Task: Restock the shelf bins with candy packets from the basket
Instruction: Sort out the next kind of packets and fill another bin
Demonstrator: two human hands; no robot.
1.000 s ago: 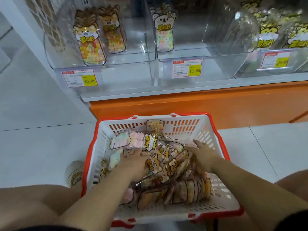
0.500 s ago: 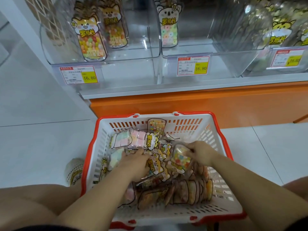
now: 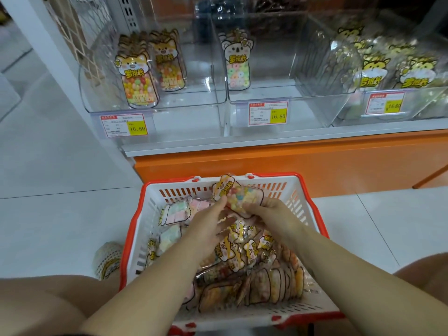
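Note:
A white basket with a red rim point(image 3: 135, 221) sits on the floor in front of me, full of several candy packets point(image 3: 244, 253). Above its far end both hands hold one packet of coloured sweets point(image 3: 238, 194). My right hand point(image 3: 274, 214) grips the packet's lower right side. My left hand point(image 3: 208, 221) pinches its left edge with the fingertips. Three clear shelf bins stand above: the left bin point(image 3: 155, 103) holds two rows of packets, the middle bin point(image 3: 278, 93) holds one row, the right bin point(image 3: 388, 76) is piled with packets.
An orange shelf base point(image 3: 291, 163) runs behind the basket. Price tags point(image 3: 124, 126) hang on the bin fronts. One loose packet point(image 3: 108, 259) lies on the white floor left of the basket. My knees point(image 3: 43, 304) flank the basket.
My right hand has lifted a packet of coloured sweets out of the pile and up to the basket's far end. My left hand rose from the pile and took hold of its edge.

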